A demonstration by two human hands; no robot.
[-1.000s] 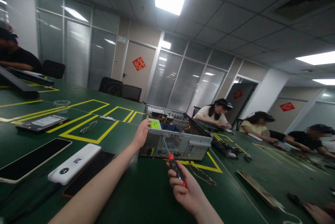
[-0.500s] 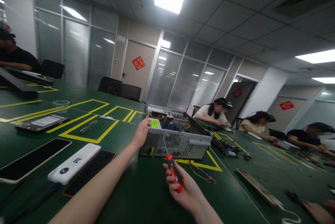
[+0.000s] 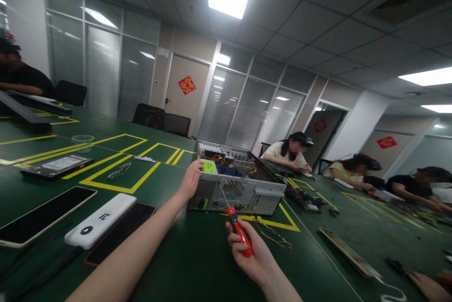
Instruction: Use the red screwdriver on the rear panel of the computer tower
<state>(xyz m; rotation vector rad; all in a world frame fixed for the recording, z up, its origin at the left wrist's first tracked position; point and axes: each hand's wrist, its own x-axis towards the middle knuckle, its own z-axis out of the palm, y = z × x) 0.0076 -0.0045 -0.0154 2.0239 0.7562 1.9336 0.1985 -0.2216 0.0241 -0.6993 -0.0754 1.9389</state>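
An open computer case (image 3: 263, 194) lies on the green table (image 3: 197, 264), its perforated rear panel towards me and coloured wires showing inside. My left hand (image 3: 191, 180) is closed on the case's near left corner, beside a yellow-green label (image 3: 209, 166); some of its fingertips are hidden. In my right hand (image 3: 252, 252) is a red and black screwdriver (image 3: 240, 232), gripped by the handle. Its thin shaft slants up and left to the rear panel, and the tip appears to meet the metal near the perforated grille (image 3: 233, 188).
To the left lie a hard drive (image 3: 56, 164), phones (image 3: 45, 215) and a white power bank (image 3: 100, 221). Thin twisted wires (image 3: 273, 232) lie right of the screwdriver. Black cables (image 3: 305, 197) and another phone (image 3: 349, 251) are farther right. Several people sit around the table.
My right hand and the screwdriver handle have shifted slightly right, and the handle leans more. The left hand and the computer case have stayed in place.
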